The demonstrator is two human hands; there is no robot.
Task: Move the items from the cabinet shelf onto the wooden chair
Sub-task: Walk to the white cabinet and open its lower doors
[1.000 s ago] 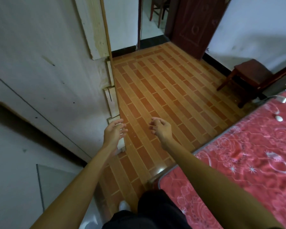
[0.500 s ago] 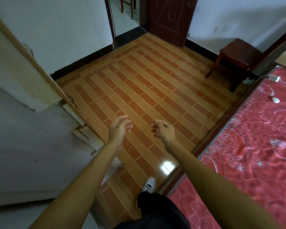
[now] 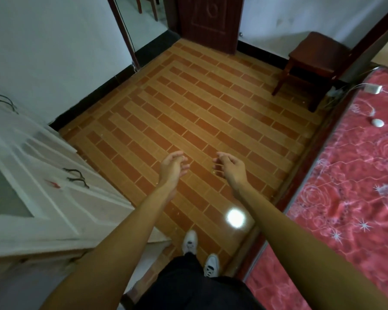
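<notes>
Both hands out front, empty. Left hand [image 3: 173,165] and right hand [image 3: 230,167] hold palms facing, fingers loosely curled, a narrow gap between them, over the brick-pattern floor [image 3: 188,108]. Since half a second ago the view has swung: the white cabinet [image 3: 43,175] with dark door handles [image 3: 76,177] now fills the side left of the left hand; I cannot see its shelf. The wooden chair [image 3: 316,52] sits well ahead and right of the right hand, by the red mattress [image 3: 356,186].
</notes>
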